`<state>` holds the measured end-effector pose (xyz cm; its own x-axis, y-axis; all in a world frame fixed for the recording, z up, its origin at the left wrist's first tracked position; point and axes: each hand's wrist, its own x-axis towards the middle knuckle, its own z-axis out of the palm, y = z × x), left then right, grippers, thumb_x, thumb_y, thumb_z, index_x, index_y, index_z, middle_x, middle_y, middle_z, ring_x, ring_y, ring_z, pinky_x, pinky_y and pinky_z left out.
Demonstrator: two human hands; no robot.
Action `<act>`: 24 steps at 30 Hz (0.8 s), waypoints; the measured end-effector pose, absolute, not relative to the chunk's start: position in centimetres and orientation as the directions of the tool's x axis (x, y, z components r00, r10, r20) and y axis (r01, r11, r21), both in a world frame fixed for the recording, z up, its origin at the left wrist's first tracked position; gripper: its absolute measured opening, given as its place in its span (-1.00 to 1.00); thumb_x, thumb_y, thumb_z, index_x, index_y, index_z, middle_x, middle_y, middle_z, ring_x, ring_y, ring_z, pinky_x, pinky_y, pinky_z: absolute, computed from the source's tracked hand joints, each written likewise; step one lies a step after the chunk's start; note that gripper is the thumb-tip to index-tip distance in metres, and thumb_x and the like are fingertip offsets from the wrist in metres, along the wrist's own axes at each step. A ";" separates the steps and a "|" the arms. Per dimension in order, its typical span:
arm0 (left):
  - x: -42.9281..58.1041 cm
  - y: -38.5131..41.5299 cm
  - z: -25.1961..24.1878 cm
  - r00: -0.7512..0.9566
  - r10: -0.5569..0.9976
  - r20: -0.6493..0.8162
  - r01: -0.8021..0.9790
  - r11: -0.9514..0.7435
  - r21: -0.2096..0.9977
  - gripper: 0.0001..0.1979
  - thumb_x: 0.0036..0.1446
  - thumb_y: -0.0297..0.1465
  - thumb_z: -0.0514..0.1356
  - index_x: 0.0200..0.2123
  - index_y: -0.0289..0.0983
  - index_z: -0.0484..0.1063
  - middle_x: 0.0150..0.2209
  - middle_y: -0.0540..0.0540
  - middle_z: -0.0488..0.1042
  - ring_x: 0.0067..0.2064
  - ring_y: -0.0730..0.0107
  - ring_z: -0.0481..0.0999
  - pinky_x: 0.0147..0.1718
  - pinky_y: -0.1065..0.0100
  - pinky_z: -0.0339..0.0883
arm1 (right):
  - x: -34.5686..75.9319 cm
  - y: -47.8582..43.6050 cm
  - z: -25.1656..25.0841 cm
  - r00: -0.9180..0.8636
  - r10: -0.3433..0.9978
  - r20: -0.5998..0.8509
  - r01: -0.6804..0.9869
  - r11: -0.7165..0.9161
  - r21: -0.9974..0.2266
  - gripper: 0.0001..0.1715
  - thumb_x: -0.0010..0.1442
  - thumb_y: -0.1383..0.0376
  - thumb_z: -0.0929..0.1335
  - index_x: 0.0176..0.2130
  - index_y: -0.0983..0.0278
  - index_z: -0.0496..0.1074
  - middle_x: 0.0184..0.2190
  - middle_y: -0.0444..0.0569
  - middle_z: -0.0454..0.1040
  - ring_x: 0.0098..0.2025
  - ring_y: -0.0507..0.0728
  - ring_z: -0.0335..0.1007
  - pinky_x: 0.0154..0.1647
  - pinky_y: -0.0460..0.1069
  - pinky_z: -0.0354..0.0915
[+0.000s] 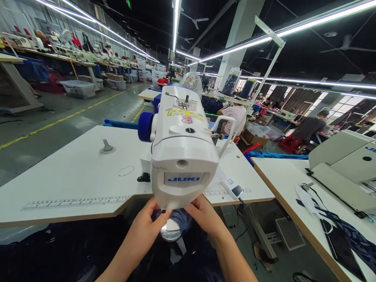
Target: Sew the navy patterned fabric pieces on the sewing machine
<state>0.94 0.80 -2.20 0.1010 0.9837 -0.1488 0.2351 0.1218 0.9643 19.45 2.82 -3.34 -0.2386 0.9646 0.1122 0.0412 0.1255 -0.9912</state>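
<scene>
Closest, blue fabric (185,221) lies bunched beside a rounded metal end (170,234) below the sewing machine head (184,156); looking soft, limp and light, it should be best taken by its edges. The left hand (147,219) and right hand (203,216) pinch it in thumb-and-finger grips, angled inward before the white tabletop (79,176).

A sewing workshop: a JUKI machine (185,152) stands on a white table (79,168), and a 2nd machine (337,168) on the table (279,172) at right. More machines (82,57) line the left side. Strip lights (176,23) hang overhead; yellow lines (58,122) mark the floor (85,119), near plastic bins (79,89).
</scene>
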 end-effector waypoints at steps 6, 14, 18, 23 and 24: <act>1.1 0.3 -2.1 0.092 0.986 -0.141 -0.042 0.145 0.989 -0.54 0.17 -0.12 0.13 0.06 -0.23 0.23 0.05 -0.12 0.40 0.09 0.21 0.35 0.06 0.26 0.21 | 19.7 1.7 -3.9 -0.184 0.980 0.077 -0.058 0.067 -0.996 -0.92 0.20 0.24 0.29 -0.25 0.17 0.31 -0.51 -0.19 0.26 -0.38 0.07 0.26 -0.27 -0.03 0.25; 1.3 0.3 -2.1 0.062 0.981 -0.186 -0.053 0.189 0.980 -0.53 0.14 -0.09 0.16 0.04 -0.21 0.27 0.04 -0.11 0.41 0.07 0.19 0.36 0.05 0.23 0.22 | 19.5 1.6 -3.1 -0.191 0.980 0.054 -0.080 0.039 -0.996 -0.87 0.14 0.42 0.22 -0.31 0.18 0.23 -0.50 -0.23 0.12 -0.48 0.02 0.06 -0.30 -0.06 0.15; 1.4 0.3 -2.2 0.035 0.977 -0.212 -0.083 0.214 0.973 -0.52 0.13 -0.08 0.17 0.03 -0.21 0.27 0.02 -0.10 0.41 0.03 0.21 0.38 -0.03 0.29 0.28 | 19.6 1.6 -3.1 -0.204 0.978 0.042 -0.056 0.031 -0.998 -0.85 0.12 0.44 0.21 -0.31 0.19 0.23 -0.50 -0.22 0.12 -0.49 0.01 0.03 -0.30 -0.06 0.14; 1.4 0.4 -2.3 0.043 0.979 -0.198 -0.119 0.202 0.972 -0.58 0.16 -0.16 0.16 0.04 -0.21 0.27 0.03 -0.07 0.41 0.05 0.24 0.37 -0.04 0.34 0.29 | 19.5 1.8 -3.4 -0.190 0.978 0.082 0.001 0.084 -0.996 -0.89 0.15 0.40 0.22 -0.29 0.19 0.22 -0.49 -0.22 0.14 -0.47 0.02 0.07 -0.30 -0.06 0.17; 1.4 0.4 -2.3 0.048 0.980 -0.194 -0.112 0.198 0.974 -0.59 0.17 -0.18 0.15 0.05 -0.20 0.27 0.05 -0.07 0.40 0.07 0.25 0.36 -0.02 0.34 0.27 | 19.5 1.8 -3.4 -0.185 0.979 0.085 0.030 0.092 -0.995 -0.90 0.15 0.40 0.21 -0.29 0.20 0.22 -0.48 -0.21 0.16 -0.45 0.02 0.09 -0.28 -0.06 0.17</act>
<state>1.36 0.42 -2.32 0.0479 0.9799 -0.1939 -0.1122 0.1981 0.9737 19.50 1.83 -3.42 -0.1855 0.9789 0.0853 0.0300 0.0924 -0.9953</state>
